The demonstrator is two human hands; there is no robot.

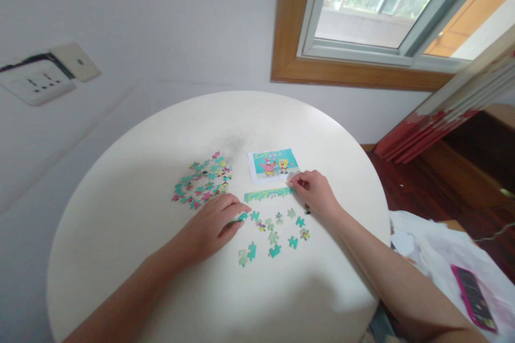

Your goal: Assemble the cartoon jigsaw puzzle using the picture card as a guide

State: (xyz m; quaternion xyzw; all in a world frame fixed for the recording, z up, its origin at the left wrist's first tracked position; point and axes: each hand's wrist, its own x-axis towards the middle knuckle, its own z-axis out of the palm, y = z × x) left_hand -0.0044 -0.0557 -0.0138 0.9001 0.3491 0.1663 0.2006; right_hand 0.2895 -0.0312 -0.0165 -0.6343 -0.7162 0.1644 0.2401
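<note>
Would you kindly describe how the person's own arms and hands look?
The left hand and right hand are both ungloved, and the forearms are bare, with no sleeve, watch or bracelet in view. Small marks cannot be made out.

Daylight from the window (pixel 362 16), past the far right edge of the table (pixel 120 214); outdoor view partly blown out, hazy. Wall (pixel 181 21) dim, grey-blue. Table brighter toward its far edge, broad soft shadow by the near edge. Floor (pixel 386 187) dark. Wide-angle distortion: outlet (pixel 24 83) stretched beyond the left edge. Focus soft; prints on pieces (pixel 274 251) and card (pixel 289 155) smeary.
</note>
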